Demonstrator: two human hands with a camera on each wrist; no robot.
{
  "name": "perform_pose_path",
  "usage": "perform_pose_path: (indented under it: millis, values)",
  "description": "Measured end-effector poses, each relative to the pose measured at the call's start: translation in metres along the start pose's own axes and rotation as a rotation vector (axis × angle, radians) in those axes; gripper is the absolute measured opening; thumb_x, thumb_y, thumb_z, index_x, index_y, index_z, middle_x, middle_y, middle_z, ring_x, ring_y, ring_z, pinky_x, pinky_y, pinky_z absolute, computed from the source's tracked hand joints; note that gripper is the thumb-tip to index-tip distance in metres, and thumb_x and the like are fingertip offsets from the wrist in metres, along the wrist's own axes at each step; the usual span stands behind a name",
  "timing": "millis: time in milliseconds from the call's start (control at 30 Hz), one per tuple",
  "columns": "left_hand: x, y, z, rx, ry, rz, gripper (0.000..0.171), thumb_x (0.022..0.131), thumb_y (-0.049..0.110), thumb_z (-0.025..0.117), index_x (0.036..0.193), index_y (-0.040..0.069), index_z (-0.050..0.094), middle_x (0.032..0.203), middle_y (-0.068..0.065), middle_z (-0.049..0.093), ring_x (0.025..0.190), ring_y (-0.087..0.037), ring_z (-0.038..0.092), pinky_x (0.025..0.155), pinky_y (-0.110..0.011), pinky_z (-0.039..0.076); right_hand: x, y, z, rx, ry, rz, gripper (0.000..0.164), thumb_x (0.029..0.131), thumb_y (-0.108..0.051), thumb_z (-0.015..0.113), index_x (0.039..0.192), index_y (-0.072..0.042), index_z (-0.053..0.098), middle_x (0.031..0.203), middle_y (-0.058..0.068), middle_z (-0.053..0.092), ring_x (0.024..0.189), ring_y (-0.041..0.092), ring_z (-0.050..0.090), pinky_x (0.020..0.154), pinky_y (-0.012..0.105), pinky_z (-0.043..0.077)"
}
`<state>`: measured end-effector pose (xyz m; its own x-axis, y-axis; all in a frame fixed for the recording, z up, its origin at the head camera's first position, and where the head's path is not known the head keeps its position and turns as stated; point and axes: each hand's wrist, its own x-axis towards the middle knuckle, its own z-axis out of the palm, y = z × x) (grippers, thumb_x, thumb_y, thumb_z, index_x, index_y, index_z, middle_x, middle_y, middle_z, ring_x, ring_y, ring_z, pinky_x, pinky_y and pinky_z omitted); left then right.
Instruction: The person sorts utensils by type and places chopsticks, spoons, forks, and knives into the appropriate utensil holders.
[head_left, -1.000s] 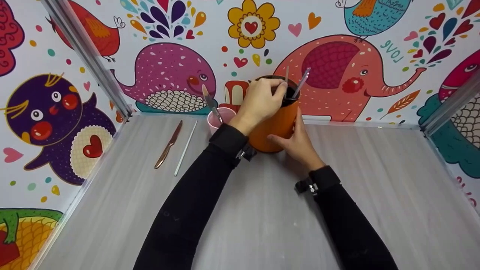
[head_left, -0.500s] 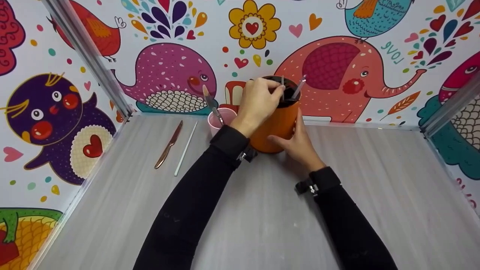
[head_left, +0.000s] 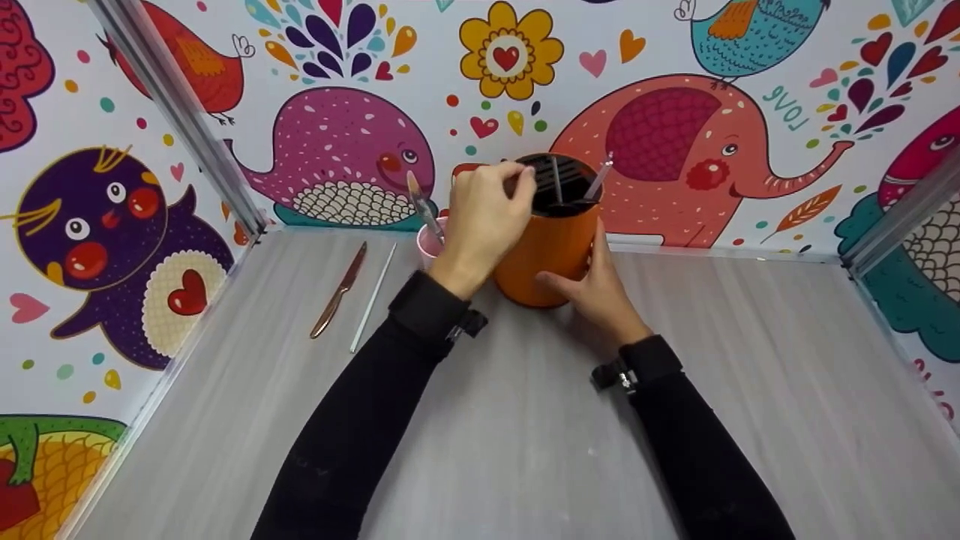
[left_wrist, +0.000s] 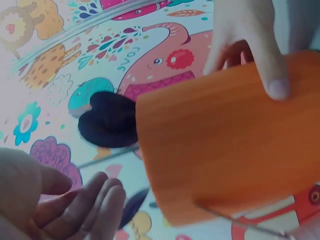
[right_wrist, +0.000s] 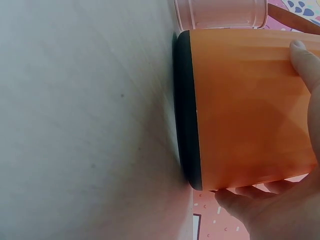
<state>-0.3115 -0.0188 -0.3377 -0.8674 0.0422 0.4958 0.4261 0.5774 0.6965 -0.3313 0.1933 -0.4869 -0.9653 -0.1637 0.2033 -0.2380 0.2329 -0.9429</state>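
My right hand (head_left: 600, 289) grips an orange utensil holder (head_left: 551, 247), thumb in front and fingers round its far right side. The holder stands upright; its mouth shows a black slotted insert (head_left: 544, 176). A thin grey stick (head_left: 556, 180) and a clear purplish stick (head_left: 600, 178) rise from the opening. Left of the rim, my left hand (head_left: 487, 217) hovers with fingers loosely bent. In the left wrist view, the left hand (left_wrist: 75, 200) holds nothing, apart from the stick (left_wrist: 107, 156); a dark rounded shape (left_wrist: 107, 120) shows past the holder's rim.
A pink cup (head_left: 429, 244) holding a slim pointed tool (head_left: 424, 202) stands left of the holder, partly behind my left hand. Farther left lie a copper-coloured knife (head_left: 341, 289) and a thin pale stick (head_left: 373, 300). Patterned walls (head_left: 660, 45) enclose the table (head_left: 525, 435).
My left hand has let go of the thin grey stick, which has sunk lower into the holder, and has moved left. The right hand stays on the holder.
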Motion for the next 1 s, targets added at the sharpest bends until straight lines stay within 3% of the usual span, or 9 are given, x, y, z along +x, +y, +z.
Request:
perform_pose_path:
  millis: [100, 233, 300, 333, 500, 600, 767, 867, 1000]
  values:
    - [-0.009, -0.012, -0.011, 0.007, 0.049, 0.012, 0.029, 0.111, 0.030, 0.066, 0.111, 0.009, 0.086, 0.081, -0.006, 0.078, 0.073, -0.020, 0.069, 0.080, -0.034, 0.055, -0.004, -0.009, -0.002, -0.015, -0.014, 0.031, 0.125, 0.090, -0.032, 0.094, 0.177, -0.030, 0.005, 0.171, 0.000, 0.043, 0.155, 0.023, 0.048, 0.138, 0.054, 0.032]
    - [-0.023, -0.032, -0.029, 0.020, 0.115, 0.002, 0.028, 0.110, 0.027, 0.067, 0.110, 0.008, 0.087, 0.085, -0.007, 0.082, 0.076, -0.020, 0.074, 0.089, -0.039, 0.060, -0.006, -0.014, -0.004, -0.031, -0.033, 0.081, 0.125, 0.090, -0.037, 0.093, 0.177, -0.031, 0.003, 0.173, -0.002, 0.040, 0.158, 0.021, 0.045, 0.139, 0.053, 0.030]
    - [-0.031, -0.044, -0.038, 0.036, 0.144, -0.022, 0.028, 0.110, 0.027, 0.068, 0.110, 0.007, 0.087, 0.083, -0.008, 0.081, 0.073, -0.020, 0.072, 0.080, -0.037, 0.060, -0.005, -0.014, -0.004, -0.030, -0.035, 0.096, 0.126, 0.090, -0.039, 0.094, 0.177, -0.032, 0.002, 0.174, -0.002, 0.039, 0.159, 0.021, 0.044, 0.139, 0.054, 0.029]
    - [-0.035, -0.051, -0.043, 0.044, 0.157, -0.038, 0.028, 0.109, 0.027, 0.068, 0.109, 0.007, 0.087, 0.082, -0.008, 0.081, 0.070, -0.020, 0.069, 0.065, -0.035, 0.055, -0.005, -0.015, -0.004, -0.027, -0.035, 0.098, 0.127, 0.090, -0.039, 0.094, 0.177, -0.033, 0.002, 0.174, -0.003, 0.038, 0.159, 0.021, 0.044, 0.139, 0.054, 0.029]
    - [-0.050, -0.099, -0.061, 0.160, 0.201, -0.155, 0.028, 0.107, 0.027, 0.069, 0.097, 0.008, 0.087, 0.078, -0.010, 0.077, 0.067, -0.026, 0.064, 0.062, -0.037, 0.046, -0.003, -0.014, -0.003, -0.020, -0.029, 0.101, 0.129, 0.089, -0.039, 0.094, 0.177, -0.033, 0.001, 0.175, -0.002, 0.037, 0.159, 0.022, 0.043, 0.139, 0.053, 0.028]
    - [-0.059, -0.131, -0.066, 0.294, 0.137, -0.259, 0.026, 0.104, 0.025, 0.070, 0.097, 0.006, 0.086, 0.087, -0.015, 0.081, 0.080, -0.036, 0.074, 0.074, -0.048, 0.056, -0.003, -0.013, -0.004, -0.030, -0.027, 0.104, 0.129, 0.090, -0.040, 0.094, 0.178, -0.032, 0.000, 0.175, -0.002, 0.037, 0.159, 0.023, 0.043, 0.139, 0.054, 0.028]
    - [-0.075, -0.174, -0.065, 0.506, -0.102, -0.411, 0.023, 0.101, 0.017, 0.069, 0.099, -0.001, 0.083, 0.107, -0.028, 0.081, 0.104, -0.049, 0.078, 0.088, -0.061, 0.062, -0.004, -0.012, -0.004, -0.027, -0.022, 0.087, 0.127, 0.090, -0.039, 0.094, 0.177, -0.033, 0.002, 0.173, -0.004, 0.038, 0.158, 0.020, 0.043, 0.139, 0.052, 0.029]
    - [-0.083, -0.189, -0.063, 0.586, -0.201, -0.468, 0.022, 0.101, 0.010, 0.063, 0.097, -0.006, 0.078, 0.110, -0.033, 0.078, 0.102, -0.052, 0.077, 0.085, -0.063, 0.063, -0.004, -0.011, -0.004, -0.023, -0.029, 0.085, 0.125, 0.089, -0.040, 0.094, 0.176, -0.033, 0.005, 0.172, -0.005, 0.040, 0.158, 0.019, 0.044, 0.139, 0.051, 0.030]
    - [-0.087, -0.199, -0.061, 0.644, -0.231, -0.472, 0.022, 0.099, 0.003, 0.059, 0.102, -0.011, 0.076, 0.112, -0.036, 0.077, 0.102, -0.053, 0.076, 0.084, -0.064, 0.064, -0.003, -0.013, -0.004, -0.029, -0.028, 0.095, 0.125, 0.089, -0.041, 0.094, 0.176, -0.032, 0.005, 0.174, -0.004, 0.038, 0.159, 0.020, 0.043, 0.139, 0.051, 0.029]
